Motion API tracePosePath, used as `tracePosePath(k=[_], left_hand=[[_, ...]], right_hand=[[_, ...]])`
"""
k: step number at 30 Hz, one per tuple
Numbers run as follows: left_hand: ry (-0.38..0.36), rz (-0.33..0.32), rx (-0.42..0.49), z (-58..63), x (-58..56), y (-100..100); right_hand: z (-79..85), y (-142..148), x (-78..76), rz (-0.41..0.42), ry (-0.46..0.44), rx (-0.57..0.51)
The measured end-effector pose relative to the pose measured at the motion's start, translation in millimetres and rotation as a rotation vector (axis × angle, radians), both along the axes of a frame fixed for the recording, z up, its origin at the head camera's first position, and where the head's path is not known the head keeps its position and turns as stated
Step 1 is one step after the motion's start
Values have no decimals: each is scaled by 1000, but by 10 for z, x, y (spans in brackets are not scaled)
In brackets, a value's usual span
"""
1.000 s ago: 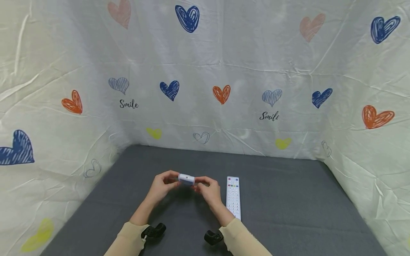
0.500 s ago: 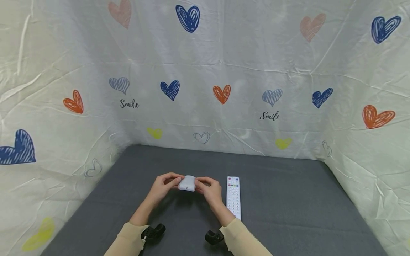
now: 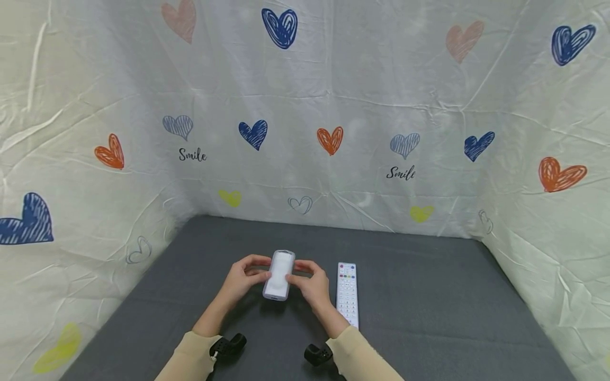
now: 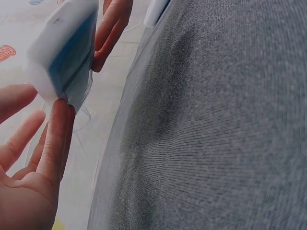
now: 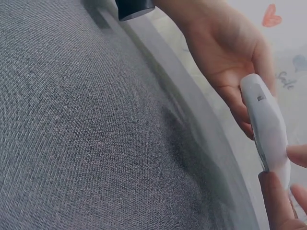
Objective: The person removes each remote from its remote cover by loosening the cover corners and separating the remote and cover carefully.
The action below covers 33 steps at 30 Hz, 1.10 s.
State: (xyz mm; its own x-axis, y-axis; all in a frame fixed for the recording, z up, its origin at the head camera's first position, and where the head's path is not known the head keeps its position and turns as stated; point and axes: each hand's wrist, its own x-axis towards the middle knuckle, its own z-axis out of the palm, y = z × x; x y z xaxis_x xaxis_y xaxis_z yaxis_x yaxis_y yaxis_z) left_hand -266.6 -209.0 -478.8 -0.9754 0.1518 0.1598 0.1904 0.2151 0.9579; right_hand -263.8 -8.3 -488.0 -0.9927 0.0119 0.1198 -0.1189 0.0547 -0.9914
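Observation:
A white oblong plastic device (image 3: 279, 276) with rounded corners hangs between both hands above the dark cloth. My left hand (image 3: 242, 278) pinches its left edge, and my right hand (image 3: 312, 283) holds the right edge, thumb on the white face. The left wrist view brings out a bluish, darker underside on the device (image 4: 74, 60). At one end of the device (image 5: 271, 129), a small dark slot shows in the right wrist view. Its exact kind I cannot tell.
A white remote control (image 3: 347, 293) with many buttons lies on the dark grey tablecloth (image 3: 429, 296), right of the right forearm. A pale curtain (image 3: 362, 95) printed with hearts surrounds the table at the back and sides. Each wrist wears a black band.
The device has turned in the hands: first an end faced the camera, then it tipped, and now its long white face shows. Both hands stay nearly in place; the remote control has not moved.

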Motion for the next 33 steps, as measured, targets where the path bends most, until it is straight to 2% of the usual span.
tracePosePath(k=[9, 14, 19, 26, 33], left_hand=[[-48, -28, -35, -11, 0, -3], [-90, -26, -82, -38, -9, 1], [-96, -23, -110, -53, -35, 14], [-112, -23, -150, -100, -86, 24], [-138, -27, -162, -139, -101, 33]], right_hand=[[179, 34, 116, 80, -24, -76], [34, 23, 73, 87, -30, -54], [-88, 5, 19, 75, -18, -25], [-148, -5, -9, 75, -26, -12], [-213, 0, -33, 64, -31, 92]])
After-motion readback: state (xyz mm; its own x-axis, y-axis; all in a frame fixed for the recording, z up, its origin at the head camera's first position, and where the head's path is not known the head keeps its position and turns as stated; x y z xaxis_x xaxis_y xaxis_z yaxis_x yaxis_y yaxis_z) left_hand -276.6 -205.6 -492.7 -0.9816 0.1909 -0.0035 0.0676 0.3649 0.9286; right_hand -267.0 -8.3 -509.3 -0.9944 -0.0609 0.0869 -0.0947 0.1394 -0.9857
